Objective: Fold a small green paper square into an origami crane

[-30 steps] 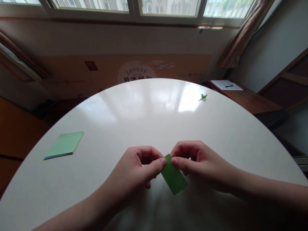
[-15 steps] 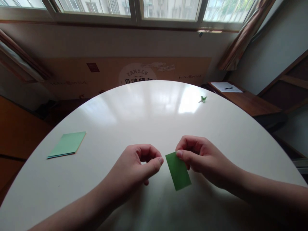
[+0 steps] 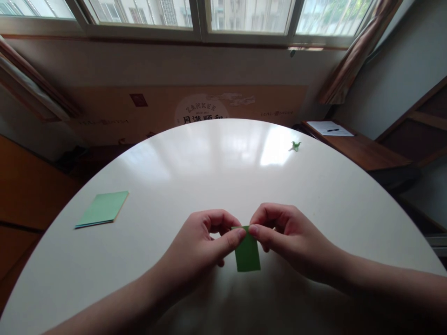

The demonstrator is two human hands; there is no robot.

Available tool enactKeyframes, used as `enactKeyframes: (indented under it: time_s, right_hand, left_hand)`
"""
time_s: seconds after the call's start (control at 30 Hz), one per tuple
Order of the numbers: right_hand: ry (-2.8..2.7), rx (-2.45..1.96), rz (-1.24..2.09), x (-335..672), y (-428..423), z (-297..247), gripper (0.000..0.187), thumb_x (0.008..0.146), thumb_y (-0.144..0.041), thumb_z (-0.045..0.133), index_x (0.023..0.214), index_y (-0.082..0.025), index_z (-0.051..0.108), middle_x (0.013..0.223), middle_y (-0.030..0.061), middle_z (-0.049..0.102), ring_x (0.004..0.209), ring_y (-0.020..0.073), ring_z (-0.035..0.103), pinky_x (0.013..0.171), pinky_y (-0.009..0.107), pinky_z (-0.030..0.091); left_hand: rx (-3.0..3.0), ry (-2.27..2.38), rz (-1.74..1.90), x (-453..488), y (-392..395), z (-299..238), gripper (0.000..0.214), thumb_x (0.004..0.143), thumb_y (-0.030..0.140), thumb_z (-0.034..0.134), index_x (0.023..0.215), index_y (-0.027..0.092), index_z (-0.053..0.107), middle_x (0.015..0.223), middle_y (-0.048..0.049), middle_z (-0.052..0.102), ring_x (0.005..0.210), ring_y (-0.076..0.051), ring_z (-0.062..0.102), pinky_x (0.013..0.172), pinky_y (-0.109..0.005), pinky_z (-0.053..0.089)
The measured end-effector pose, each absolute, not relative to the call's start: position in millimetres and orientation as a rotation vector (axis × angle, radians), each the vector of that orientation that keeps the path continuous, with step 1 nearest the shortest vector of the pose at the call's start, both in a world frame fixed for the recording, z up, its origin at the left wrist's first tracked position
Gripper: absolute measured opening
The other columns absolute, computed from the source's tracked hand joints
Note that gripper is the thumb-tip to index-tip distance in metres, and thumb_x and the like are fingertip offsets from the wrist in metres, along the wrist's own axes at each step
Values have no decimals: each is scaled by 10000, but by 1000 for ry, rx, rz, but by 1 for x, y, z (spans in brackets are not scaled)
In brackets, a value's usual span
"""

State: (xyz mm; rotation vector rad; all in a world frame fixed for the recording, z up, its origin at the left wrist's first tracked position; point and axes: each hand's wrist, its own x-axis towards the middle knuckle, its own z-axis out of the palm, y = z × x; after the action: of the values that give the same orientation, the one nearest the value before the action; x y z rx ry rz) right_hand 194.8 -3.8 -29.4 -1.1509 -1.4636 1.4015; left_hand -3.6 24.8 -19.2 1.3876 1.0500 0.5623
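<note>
A small green folded paper (image 3: 247,253) hangs just above the white round table (image 3: 209,163), near its front edge. My left hand (image 3: 200,249) pinches the paper's top left corner between thumb and forefinger. From the other side, my right hand (image 3: 286,237) pinches the top right corner the same way. Both hands have the other fingers curled in.
A stack of light green paper squares (image 3: 102,209) lies at the table's left. A tiny green folded paper figure (image 3: 295,146) stands at the far right. A wooden side desk (image 3: 359,146) with a sheet and pen is beyond the right edge. Windows run along the back wall.
Half a second ago only my right hand held the paper, tilted. My left hand has come back and taken the top left corner, and the paper now hangs straight.
</note>
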Motion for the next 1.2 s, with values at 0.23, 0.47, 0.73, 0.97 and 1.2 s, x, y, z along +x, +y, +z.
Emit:
enactKeyframes:
  time_s: [0.23, 0.47, 0.73, 0.97, 1.2]
  right_hand:
    - [-1427, -1135, 1409, 195, -3, -30, 197, 891, -303, 687, 758, -167, 636, 669, -7, 589, 637, 130, 520, 572, 244, 400]
    - [-1412, -1104, 1376, 196, -4, -30, 206, 904, -331, 678, 790, -164, 639, 668, -7, 588, 629, 128, 511, 568, 244, 403]
    - [-1480, -1110, 1341, 194, -3, -29, 191, 888, -354, 685, 831, -175, 659, 768, 26, 637, 713, 160, 565, 599, 255, 439]
    - [-1598, -1010, 1382, 198, 9, -42, 240, 885, -371, 692, 998, -160, 684, 900, 60, 684, 786, 160, 609, 670, 253, 488]
    - [-1329, -1113, 1504, 193, 7, -41, 341, 876, -403, 659, 1098, -144, 637, 832, 27, 609, 524, 93, 541, 376, 170, 402]
  left_hand:
    - [1325, 1072, 618, -3, 29, -16, 152, 749, 295, 742, 734, 152, 692, 628, 13, 589, 498, -94, 498, 440, -186, 435]
    - [1338, 1044, 644, -4, 28, -14, 157, 782, 302, 713, 770, 147, 697, 640, 10, 585, 528, -97, 496, 473, -192, 443]
    - [1342, 1047, 652, -6, 29, -12, 187, 773, 319, 714, 728, 145, 662, 630, 19, 569, 505, -87, 471, 475, -199, 420]
    - [1279, 1071, 647, -15, 46, -21, 243, 742, 354, 735, 745, 134, 631, 630, 21, 563, 465, -75, 466, 439, -187, 378]
    - [1269, 1130, 631, -17, 46, -19, 205, 728, 314, 696, 735, 134, 597, 585, 49, 467, 463, -65, 386, 409, -180, 309]
